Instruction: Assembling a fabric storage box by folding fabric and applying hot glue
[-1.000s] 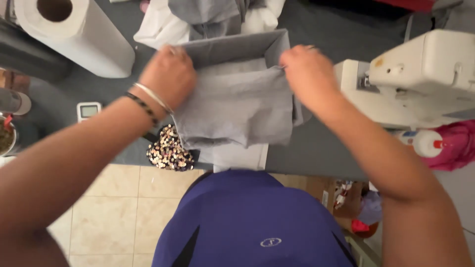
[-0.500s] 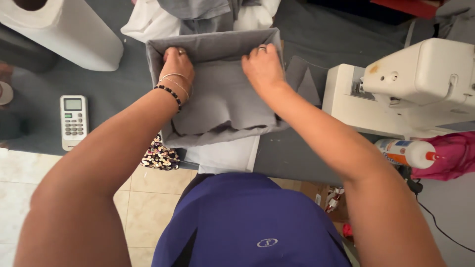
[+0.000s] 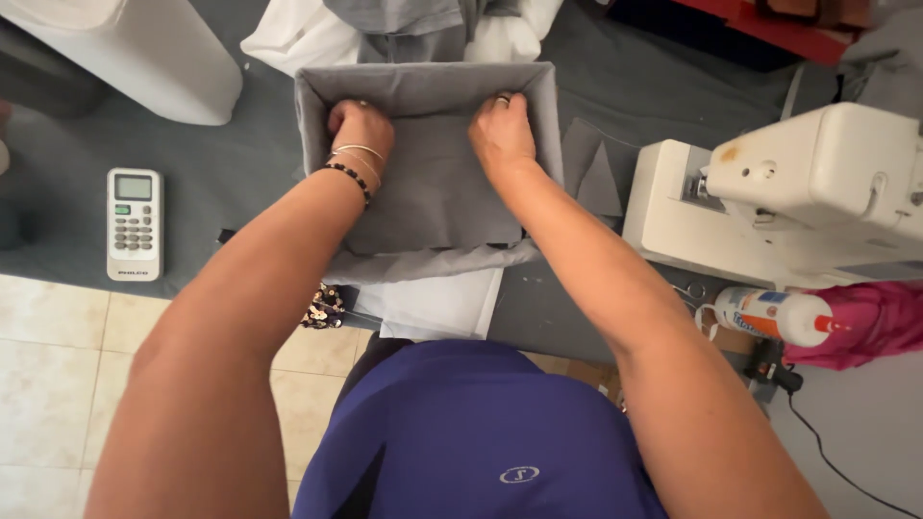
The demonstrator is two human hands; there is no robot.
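Fingers of both hands grip grey fabric box (image 3: 428, 183) between remote (image 3: 134, 223) and sewing machine (image 3: 798, 197).

Person seen from above, wearing a dark blue-purple top (image 3: 481, 432) bearing a small pale oval emblem (image 3: 519, 474) near its lower middle; both arms are showing bare. The left hand (image 3: 360, 127) is carrying, at its wrist, two thin pale bangles (image 3: 358, 151) and a dark beaded bracelet (image 3: 348, 178). The right hand (image 3: 500, 135) is wearing a ring (image 3: 502, 98) on one finger.
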